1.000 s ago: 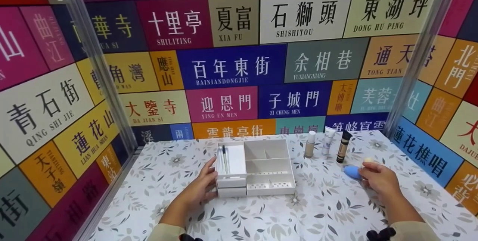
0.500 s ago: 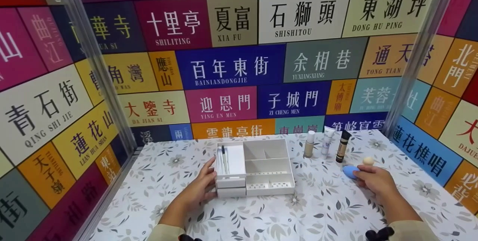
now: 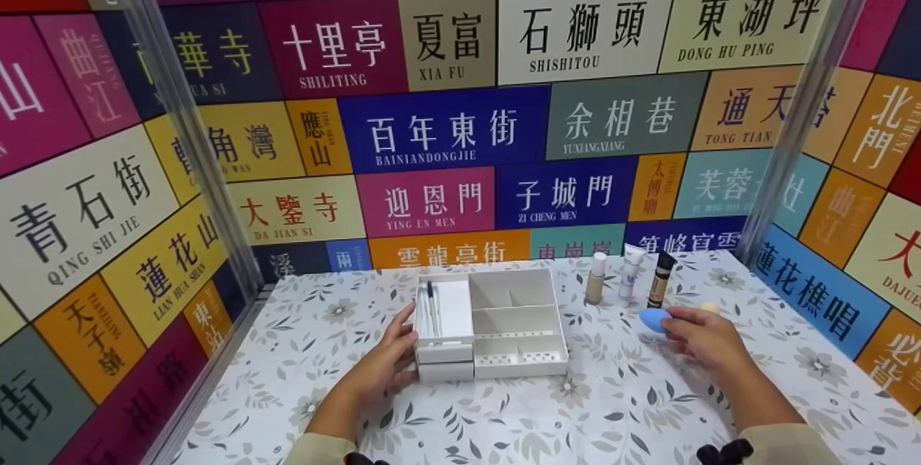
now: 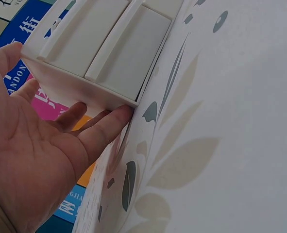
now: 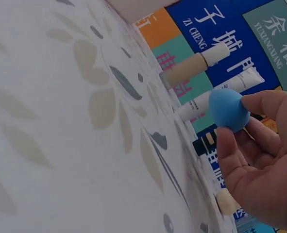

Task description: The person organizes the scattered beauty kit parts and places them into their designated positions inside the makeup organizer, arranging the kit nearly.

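the right hand (image 3: 709,342) pinches the blue sponge (image 3: 653,319) ahead of its palm; a light squeeze should avoid denting it. the left hand (image 3: 388,350), loosely extended against the white organizer (image 3: 532,368), should press gently.

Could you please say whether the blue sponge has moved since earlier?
Yes, in the head view the blue sponge has moved left, toward the white organizer.

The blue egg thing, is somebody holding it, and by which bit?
Yes. The right hand pinches the blue egg thing by its palm-side end, between thumb and at least one finger; the other end sticks out.
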`<state>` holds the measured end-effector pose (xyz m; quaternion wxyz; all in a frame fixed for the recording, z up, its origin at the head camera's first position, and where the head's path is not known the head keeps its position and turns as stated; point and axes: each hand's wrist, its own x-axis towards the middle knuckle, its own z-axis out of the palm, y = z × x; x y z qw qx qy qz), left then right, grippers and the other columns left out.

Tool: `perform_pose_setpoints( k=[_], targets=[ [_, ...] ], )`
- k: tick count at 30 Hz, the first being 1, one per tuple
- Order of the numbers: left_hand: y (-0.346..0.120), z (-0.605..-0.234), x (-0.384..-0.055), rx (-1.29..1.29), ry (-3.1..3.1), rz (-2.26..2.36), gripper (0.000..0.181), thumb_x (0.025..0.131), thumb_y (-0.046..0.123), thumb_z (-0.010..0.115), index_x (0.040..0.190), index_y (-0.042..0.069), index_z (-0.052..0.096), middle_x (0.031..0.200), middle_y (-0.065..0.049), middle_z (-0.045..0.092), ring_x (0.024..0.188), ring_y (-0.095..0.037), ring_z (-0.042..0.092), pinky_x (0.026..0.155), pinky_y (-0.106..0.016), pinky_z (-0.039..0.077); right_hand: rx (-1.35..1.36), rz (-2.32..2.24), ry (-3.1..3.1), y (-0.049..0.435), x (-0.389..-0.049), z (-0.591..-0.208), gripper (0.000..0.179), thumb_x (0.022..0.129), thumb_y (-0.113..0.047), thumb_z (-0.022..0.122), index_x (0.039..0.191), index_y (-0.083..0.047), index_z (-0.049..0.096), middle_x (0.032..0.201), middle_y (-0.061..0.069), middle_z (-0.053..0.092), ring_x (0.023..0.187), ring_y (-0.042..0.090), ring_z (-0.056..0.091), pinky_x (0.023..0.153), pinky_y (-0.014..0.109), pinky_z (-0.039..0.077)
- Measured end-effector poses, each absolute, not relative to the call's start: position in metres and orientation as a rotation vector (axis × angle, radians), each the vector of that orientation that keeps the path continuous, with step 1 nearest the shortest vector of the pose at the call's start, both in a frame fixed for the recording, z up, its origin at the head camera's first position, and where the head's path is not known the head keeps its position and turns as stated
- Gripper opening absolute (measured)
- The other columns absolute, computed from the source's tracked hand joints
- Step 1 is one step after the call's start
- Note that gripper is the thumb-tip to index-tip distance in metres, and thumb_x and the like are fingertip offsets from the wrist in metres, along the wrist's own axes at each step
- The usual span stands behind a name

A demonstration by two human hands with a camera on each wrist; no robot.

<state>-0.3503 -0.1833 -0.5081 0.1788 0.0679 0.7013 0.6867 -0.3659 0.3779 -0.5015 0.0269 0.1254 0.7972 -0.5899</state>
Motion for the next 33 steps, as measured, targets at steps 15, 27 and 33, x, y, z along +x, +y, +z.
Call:
perform_pose_setpoints(
  k=[15,27,33],
  targets=[
    [-0.184,-0.508,-0.35,0.214,1.974,1.932,0.065,0.111,0.049,0.048,0.168,0.053,0.016,0.182,-0.011,0.005,0.167,-0.043,0.019,0.129,-0.062,0.035,0.142,-1.96,2.41,0.329,-0.356,-0.483,0.063,0.101,-0.028,0.076,0.153,0.001,0.054,0.124,-0.004,0.073,0.103,0.009,0.072,0.091,0.024,0.063],
    [-0.183,-0.508,-0.351,0.175,1.981,1.938,0.064,0.11,0.051,0.05,0.166,0.056,0.019,0.182,-0.011,0.004,0.166,-0.044,0.02,0.129,-0.062,0.036,-0.084,-1.94,2.439,0.274,-0.345,-0.473,0.05,0.102,-0.021,0.074,0.145,0.001,0.062,0.149,0.019,0.062,0.106,0.015,0.074,0.092,0.028,0.063],
    [-0.184,-0.508,-0.351,0.182,1.973,1.941,0.065,0.11,0.051,0.05,0.166,0.056,0.019,0.182,-0.011,0.004,0.166,-0.044,0.022,0.129,-0.062,0.035,-0.174,-1.941,2.382,0.246,-0.342,-0.468,0.051,0.101,-0.019,0.075,0.146,0.002,0.061,0.152,0.023,0.059,0.111,0.018,0.075,0.094,0.031,0.064]
  ],
)
